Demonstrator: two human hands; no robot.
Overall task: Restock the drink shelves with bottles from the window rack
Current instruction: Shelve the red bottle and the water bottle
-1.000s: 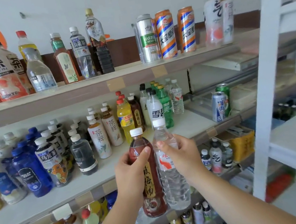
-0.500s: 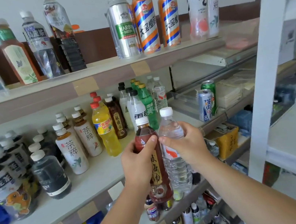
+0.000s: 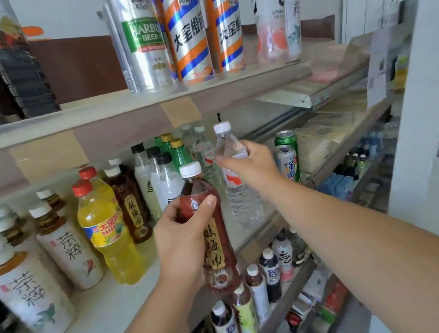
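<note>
Since the earlier frame the two bottles have parted: the right hand (image 3: pixel 249 166) has carried the water bottle (image 3: pixel 243 202) up and forward over the middle shelf's (image 3: pixel 99 321) front edge, towards its right end, while the left hand (image 3: pixel 180 237) holds the brown drink bottle (image 3: pixel 212 241) back, in front of that edge. Each hand's fingers wrap its bottle, the right high at the shoulder, the left round the upper body. The water bottle looks full, so fairly heavy, and thin-walled enough to dent if squeezed hard, so the stiffer shoulder seems the place to grip. Two cans (image 3: pixel 287 160) stand just beside its path.
</note>
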